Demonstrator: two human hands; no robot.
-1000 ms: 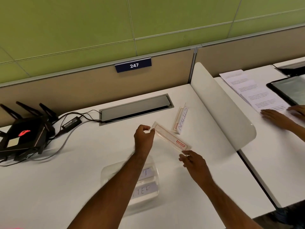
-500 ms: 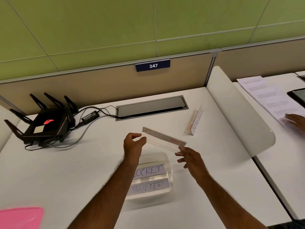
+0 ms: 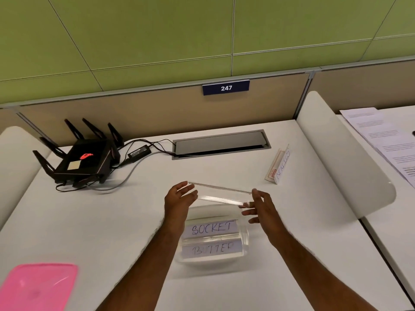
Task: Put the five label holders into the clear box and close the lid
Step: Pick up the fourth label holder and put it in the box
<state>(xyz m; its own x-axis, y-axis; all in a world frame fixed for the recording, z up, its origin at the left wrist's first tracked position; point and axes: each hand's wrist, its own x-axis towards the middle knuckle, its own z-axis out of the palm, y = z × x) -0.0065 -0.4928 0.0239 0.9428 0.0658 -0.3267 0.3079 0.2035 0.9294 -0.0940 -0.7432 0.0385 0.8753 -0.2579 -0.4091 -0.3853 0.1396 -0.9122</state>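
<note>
A clear label holder hangs level above the far rim of the clear box. My left hand pinches its left end and my right hand pinches its right end. Inside the box lie two holders, one marked SOCKET and one marked BUTTER. Another label holder stands on the desk at the far right, apart from both hands. The pink lid lies at the near left corner.
A black router with antennas and its cables sits at the far left. A grey cable hatch is set in the desk at the back. A white curved divider bounds the right side, with papers beyond it.
Both hands have carried the holder from the far right toward me and turned it level, so it now hangs over the box. The view has shifted left, showing the pink lid.
</note>
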